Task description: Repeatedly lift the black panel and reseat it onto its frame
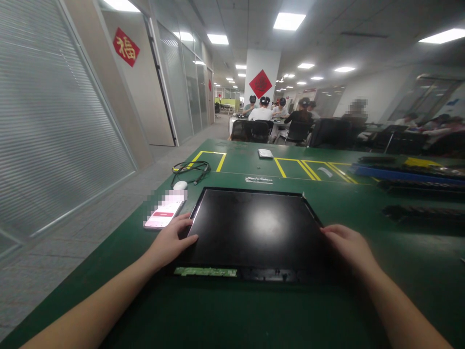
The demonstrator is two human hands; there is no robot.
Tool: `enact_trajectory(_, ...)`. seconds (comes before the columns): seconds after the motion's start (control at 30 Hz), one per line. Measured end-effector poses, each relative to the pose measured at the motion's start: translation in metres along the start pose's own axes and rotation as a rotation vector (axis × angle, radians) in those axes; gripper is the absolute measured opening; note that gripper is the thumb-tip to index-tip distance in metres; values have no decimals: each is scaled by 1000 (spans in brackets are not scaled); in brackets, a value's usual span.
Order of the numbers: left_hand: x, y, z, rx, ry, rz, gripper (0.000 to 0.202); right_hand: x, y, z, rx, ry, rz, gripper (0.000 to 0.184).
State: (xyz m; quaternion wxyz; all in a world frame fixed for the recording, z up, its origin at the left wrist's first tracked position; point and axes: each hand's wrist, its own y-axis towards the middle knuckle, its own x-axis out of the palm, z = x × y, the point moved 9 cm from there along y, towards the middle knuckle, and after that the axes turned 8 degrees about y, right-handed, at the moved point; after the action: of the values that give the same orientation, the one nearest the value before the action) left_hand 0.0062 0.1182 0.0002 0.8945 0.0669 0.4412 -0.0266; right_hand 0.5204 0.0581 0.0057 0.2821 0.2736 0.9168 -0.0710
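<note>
A black LCD panel (228,228) lies face up on the green table, reflecting a ceiling light. A green circuit board strip (205,272) shows along its near edge. My left hand (174,242) grips the panel's left edge, thumb on top of the frame and fingers along the side. On the opposite edge my right hand (347,241) is closed, its thumb and fingers at the frame; the fingertips underneath are hidden. Close to my left hand lies a phone (165,213) with a lit screen.
Beyond the phone are a white rounded object (180,185) and a coiled black cable (191,167). A small white item (265,153) sits farther back near yellow tape outlines (312,167). Blurred dark strips and a blue bar (395,171) lie at right. Seated people work at tables behind.
</note>
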Motion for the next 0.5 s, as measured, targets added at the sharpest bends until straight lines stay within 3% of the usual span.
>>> enact_trajectory(0.2,2,0,-8,-121,-253,9,52,2,-4,0,63,77,-24,27)
enact_trajectory(0.5,5,-1,-9,-148,-356,24,50,3,-6,-3,78,112,-15,22)
